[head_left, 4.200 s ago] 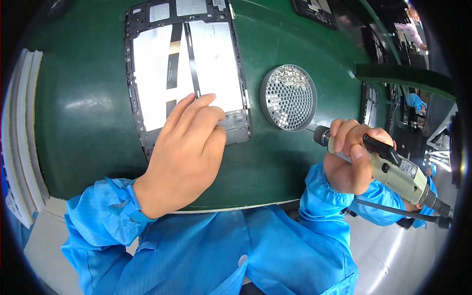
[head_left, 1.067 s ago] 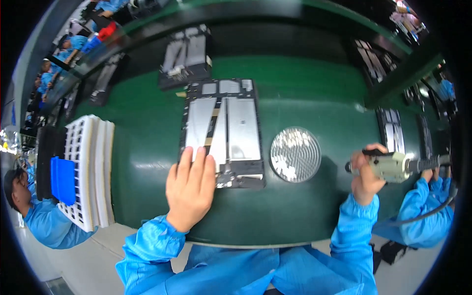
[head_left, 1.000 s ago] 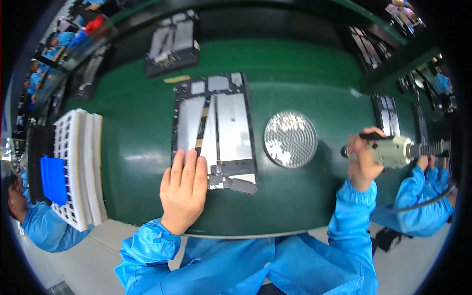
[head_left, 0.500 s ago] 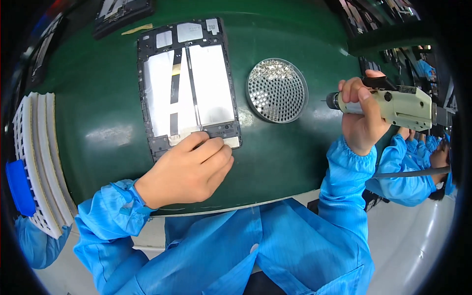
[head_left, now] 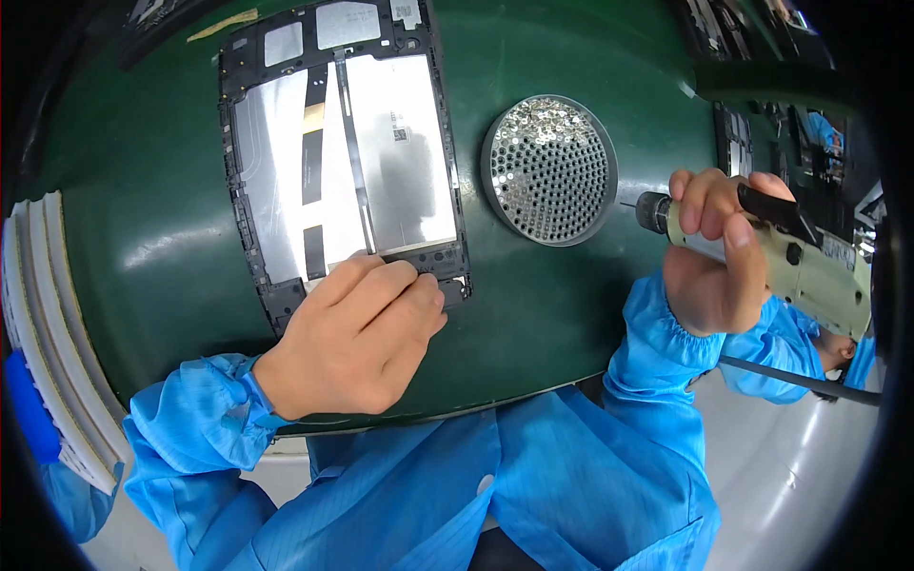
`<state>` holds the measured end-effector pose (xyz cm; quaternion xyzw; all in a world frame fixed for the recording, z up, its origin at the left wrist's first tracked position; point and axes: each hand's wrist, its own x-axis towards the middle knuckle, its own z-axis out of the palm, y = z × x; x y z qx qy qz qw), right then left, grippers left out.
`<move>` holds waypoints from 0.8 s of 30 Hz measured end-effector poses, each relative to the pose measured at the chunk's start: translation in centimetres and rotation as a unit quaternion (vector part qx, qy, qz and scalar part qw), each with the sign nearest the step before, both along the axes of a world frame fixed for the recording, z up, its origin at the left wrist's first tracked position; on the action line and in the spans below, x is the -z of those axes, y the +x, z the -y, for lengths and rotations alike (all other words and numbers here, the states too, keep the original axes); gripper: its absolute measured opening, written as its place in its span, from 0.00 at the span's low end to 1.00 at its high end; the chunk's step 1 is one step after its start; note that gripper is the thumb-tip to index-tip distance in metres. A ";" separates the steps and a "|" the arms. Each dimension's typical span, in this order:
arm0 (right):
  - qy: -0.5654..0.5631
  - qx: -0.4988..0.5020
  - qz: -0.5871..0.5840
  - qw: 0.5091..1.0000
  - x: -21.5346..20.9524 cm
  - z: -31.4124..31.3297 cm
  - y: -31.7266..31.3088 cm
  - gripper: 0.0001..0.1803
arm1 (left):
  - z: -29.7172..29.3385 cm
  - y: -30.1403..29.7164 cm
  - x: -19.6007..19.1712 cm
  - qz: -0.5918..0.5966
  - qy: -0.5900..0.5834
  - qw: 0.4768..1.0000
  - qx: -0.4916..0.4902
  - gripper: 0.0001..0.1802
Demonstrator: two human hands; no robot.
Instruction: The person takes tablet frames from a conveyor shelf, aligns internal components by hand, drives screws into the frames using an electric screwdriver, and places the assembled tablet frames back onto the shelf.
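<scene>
On the green tabletop [head_left: 571,314], the left hand [head_left: 357,338] now presses flat, fingers released, on the tablet [head_left: 343,152], while the right hand [head_left: 714,247], fingers clenched on the screwdriver [head_left: 809,271], has swung nearer the screw dish [head_left: 549,169].

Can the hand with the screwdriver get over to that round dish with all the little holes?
Probably yes. The right hand holds the electric screwdriver just beside the round perforated dish, its tip pointing that way. Only bare green mat lies between them, and the left hand rests on the opened tablet, out of the way.
</scene>
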<state>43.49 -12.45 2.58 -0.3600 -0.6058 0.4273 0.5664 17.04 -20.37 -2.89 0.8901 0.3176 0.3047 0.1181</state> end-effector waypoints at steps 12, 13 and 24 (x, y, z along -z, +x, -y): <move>-0.020 -0.057 0.017 0.998 0.1 -0.1 -0.9 0.26 | 1.0 0.3 -0.3 -0.071 0.021 0.997 -0.031 0.13; -0.015 -0.072 0.011 0.997 0.1 -0.1 -0.8 0.27 | 1.1 0.3 -0.2 -0.064 0.028 0.997 -0.033 0.14; -0.080 0.017 0.014 0.997 -0.4 -0.3 -2.2 0.27 | -0.8 -0.4 -1.6 -0.120 -0.039 0.992 -0.028 0.18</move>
